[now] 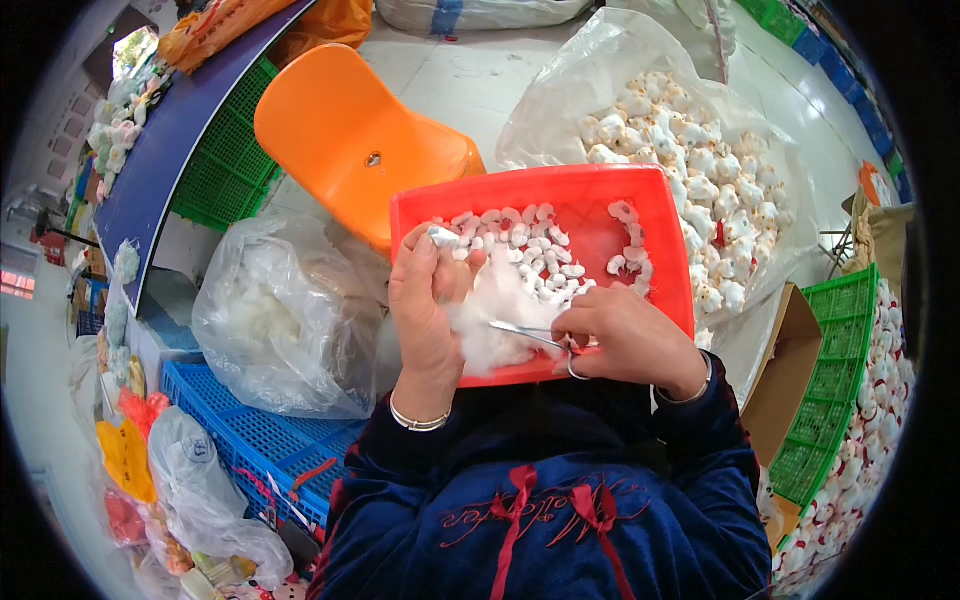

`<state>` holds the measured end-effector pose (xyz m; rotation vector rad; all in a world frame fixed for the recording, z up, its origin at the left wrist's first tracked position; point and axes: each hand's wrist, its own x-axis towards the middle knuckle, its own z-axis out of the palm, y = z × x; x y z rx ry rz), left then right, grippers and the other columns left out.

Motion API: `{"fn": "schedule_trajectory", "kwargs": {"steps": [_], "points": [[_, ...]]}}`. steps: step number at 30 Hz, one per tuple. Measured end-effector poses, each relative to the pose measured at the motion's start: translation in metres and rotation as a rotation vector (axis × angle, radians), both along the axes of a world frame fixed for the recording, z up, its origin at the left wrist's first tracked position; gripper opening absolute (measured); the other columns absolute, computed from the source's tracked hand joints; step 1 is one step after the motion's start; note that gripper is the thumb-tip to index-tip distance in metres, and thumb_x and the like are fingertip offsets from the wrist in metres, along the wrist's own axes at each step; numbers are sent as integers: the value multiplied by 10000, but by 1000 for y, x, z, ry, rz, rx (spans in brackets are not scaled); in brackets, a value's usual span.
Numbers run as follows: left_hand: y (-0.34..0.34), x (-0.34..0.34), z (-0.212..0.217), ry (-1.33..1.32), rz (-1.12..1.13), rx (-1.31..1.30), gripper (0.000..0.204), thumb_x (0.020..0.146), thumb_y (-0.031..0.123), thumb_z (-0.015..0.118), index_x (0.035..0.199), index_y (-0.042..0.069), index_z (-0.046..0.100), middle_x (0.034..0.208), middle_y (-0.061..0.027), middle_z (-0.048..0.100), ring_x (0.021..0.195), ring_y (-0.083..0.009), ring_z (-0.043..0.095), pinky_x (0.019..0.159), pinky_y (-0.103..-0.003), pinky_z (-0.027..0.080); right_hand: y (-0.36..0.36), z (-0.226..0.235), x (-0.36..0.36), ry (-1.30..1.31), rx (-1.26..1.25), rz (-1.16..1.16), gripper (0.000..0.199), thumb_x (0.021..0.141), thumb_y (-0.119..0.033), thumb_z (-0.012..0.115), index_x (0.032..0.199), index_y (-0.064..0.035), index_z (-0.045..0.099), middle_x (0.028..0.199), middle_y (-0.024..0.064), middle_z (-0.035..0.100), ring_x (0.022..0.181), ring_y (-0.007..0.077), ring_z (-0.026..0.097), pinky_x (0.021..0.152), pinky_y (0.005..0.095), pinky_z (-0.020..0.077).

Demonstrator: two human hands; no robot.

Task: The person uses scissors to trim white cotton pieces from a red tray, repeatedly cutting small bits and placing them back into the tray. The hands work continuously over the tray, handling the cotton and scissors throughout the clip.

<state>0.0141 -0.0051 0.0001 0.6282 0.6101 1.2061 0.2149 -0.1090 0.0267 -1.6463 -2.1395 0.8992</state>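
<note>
My left hand [425,300] is closed, fingers curled, with a tuft of white fluffy stuffing [495,305] against its palm and fingers. At its fingertips is a small silvery-white piece [443,237]; I cannot tell whether it is held or covers a finger. My right hand [635,335] grips slim silver scissor-handled forceps [525,331] by their loops, the tips in the stuffing. Both hands are over the near side of a red plastic tray [540,178]. Several small curved white plush pieces [540,250] lie in it, partly hidden by the stuffing.
An orange chair [345,140] stands beyond the tray. To its right, a clear plastic bag [560,100] holds many white plush pieces [700,180]. At left, a bag of stuffing [280,320] rests by a blue crate [240,420]. A green crate [825,380] and cardboard box [785,370] stand right.
</note>
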Motion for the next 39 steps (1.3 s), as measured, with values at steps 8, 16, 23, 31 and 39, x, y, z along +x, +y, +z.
{"fn": "schedule_trajectory", "kwargs": {"steps": [8,16,23,31,39], "points": [[15,-20,-10,131,-77,9,138,1051,133,608,1162,68,659,777,20,615,588,-46,457,520,-234,453,-29,19,43,243,192,-278,321,744,-114,857,1024,-38,719,835,92,632,792,252,607,730,360,501],[-6,-17,-9,702,-149,316,158,975,86,731,1104,-4,743,961,7,707,802,-29,599,678,-200,480,-24,13,28,-104,337,-174,345,711,-156,839,1024,-57,734,873,113,605,930,331,602,804,441,508],[-10,-16,-6,595,-267,359,173,982,86,722,1108,-32,736,949,-14,715,845,-62,630,758,-203,508,-23,18,26,-131,278,-177,334,721,-161,829,1025,-57,740,873,112,629,925,327,600,806,431,501],[5,-16,-15,517,-415,435,123,966,47,711,1059,-29,738,965,-45,718,838,-105,634,771,-242,501,-22,15,27,23,161,-154,320,722,-159,818,1011,-46,738,830,103,645,851,301,620,753,427,505],[14,-22,-2,614,-596,467,111,938,18,701,1022,-30,754,1013,-49,728,901,-104,657,798,-245,505,-19,7,39,42,154,-75,319,741,-183,840,1006,-36,741,773,84,634,786,288,628,731,407,508]]}}
